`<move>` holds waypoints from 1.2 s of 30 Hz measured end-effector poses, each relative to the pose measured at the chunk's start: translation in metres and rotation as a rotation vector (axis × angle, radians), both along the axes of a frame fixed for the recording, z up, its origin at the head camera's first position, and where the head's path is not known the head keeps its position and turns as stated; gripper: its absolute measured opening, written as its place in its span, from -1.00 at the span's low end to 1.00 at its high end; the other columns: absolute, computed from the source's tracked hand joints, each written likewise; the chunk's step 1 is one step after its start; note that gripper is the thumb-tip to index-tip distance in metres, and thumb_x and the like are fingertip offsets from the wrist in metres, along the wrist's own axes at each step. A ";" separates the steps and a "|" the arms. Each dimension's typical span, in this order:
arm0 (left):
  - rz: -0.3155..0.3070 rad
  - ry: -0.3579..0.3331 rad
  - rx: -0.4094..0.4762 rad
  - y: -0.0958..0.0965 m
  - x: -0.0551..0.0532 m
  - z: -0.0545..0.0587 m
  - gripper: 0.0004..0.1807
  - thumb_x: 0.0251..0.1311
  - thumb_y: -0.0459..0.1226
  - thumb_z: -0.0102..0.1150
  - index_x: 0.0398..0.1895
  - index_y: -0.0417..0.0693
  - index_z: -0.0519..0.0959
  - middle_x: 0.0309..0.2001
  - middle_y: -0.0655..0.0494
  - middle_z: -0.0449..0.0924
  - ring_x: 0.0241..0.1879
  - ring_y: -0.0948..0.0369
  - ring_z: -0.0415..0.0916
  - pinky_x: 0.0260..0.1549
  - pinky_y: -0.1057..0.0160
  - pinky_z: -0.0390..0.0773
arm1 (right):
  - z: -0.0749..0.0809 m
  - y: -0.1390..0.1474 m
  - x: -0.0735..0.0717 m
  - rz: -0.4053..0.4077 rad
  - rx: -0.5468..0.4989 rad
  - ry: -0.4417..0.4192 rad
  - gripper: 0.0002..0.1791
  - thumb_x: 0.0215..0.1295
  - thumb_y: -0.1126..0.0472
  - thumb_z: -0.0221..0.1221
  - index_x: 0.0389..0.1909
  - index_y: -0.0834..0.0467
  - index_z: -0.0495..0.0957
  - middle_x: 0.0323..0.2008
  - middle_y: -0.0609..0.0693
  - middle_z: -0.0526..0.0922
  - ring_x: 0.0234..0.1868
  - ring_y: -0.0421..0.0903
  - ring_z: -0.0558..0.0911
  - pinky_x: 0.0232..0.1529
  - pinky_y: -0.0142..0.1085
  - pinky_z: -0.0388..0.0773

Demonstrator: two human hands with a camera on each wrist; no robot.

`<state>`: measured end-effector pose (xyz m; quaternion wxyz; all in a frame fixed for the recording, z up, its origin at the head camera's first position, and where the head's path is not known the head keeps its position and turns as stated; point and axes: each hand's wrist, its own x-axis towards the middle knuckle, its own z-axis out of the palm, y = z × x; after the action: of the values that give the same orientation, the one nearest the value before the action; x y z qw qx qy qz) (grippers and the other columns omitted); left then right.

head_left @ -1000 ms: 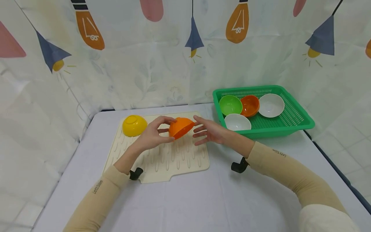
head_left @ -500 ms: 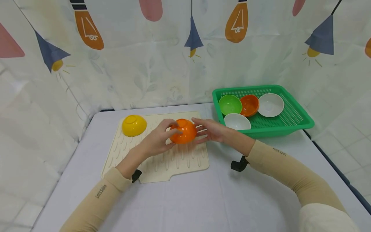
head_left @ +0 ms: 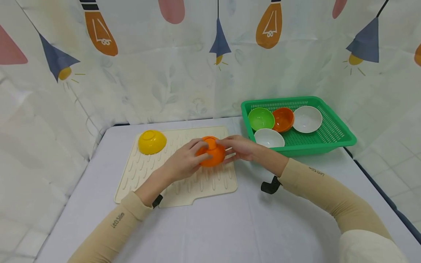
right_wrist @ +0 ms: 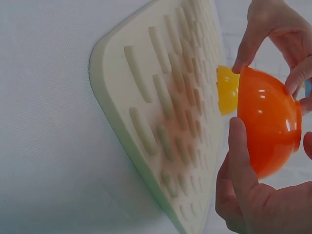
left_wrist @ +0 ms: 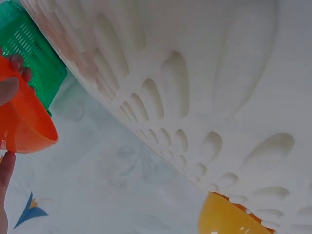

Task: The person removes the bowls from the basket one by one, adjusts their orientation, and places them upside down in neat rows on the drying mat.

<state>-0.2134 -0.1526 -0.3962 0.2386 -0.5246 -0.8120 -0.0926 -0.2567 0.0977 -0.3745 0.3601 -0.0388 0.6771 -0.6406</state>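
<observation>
Both hands hold an orange bowl (head_left: 213, 157) base up, over the cream drying mat (head_left: 184, 188). My left hand (head_left: 184, 159) grips it from the left, with fingers spread over the outside near the base. My right hand (head_left: 241, 147) takes its right side. In the right wrist view, the right thumb (right_wrist: 238, 134) lies at the rim of the orange bowl (right_wrist: 268, 124), and the left hand (right_wrist: 275, 31) pinches its upper end between rim and base. A yellow bowl (head_left: 152, 142) rests upside down on the mat's back left corner.
A green basket (head_left: 312, 148) stands at the back right. It contains a green bowl (head_left: 261, 118), an orange-red bowl (head_left: 283, 119) and two white bowls, one large (head_left: 307, 119) and one small (head_left: 269, 138). A patterned curtain (head_left: 190, 80) hangs behind the white-covered table (head_left: 213, 230).
The orange bowl has turned from tilted to base up and shifted slightly right and nearer. My left hand moved right with it; my right hand, apart at first, now holds the bowl too.
</observation>
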 end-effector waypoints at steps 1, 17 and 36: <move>-0.001 0.006 -0.004 0.001 0.000 0.000 -0.55 -0.01 -0.51 0.50 -0.05 -0.03 0.62 0.05 -0.15 0.47 0.17 -0.12 0.41 0.21 0.02 0.53 | 0.000 0.000 0.000 -0.005 0.009 0.002 -0.38 0.52 0.01 0.17 0.35 0.36 0.31 0.24 0.20 0.47 0.14 0.14 0.56 0.02 -0.01 0.68; 0.020 0.000 -0.016 0.004 0.005 -0.002 -0.54 0.03 -0.45 0.55 0.01 -0.04 0.63 0.14 -0.16 0.44 0.23 -0.11 0.38 0.27 0.01 0.47 | -0.001 -0.002 0.000 -0.038 0.052 0.033 -0.42 0.49 0.08 0.21 0.33 0.35 0.32 0.23 0.20 0.48 0.11 0.14 0.56 -0.02 -0.02 0.70; 0.168 -0.530 0.220 -0.006 0.002 -0.009 -0.26 0.17 -0.17 0.53 0.39 0.08 0.38 0.48 -0.21 0.14 0.40 -0.20 0.24 0.23 -0.20 0.46 | 0.001 -0.002 0.004 -0.055 0.092 0.121 -0.42 0.45 0.10 0.23 0.35 0.22 0.28 0.27 0.20 0.45 0.24 0.20 0.52 -0.07 -0.02 0.71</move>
<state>-0.2111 -0.1587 -0.4052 0.0808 -0.3840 -0.8716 -0.2937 -0.2525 0.0959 -0.3736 0.3022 -0.0423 0.7273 -0.6147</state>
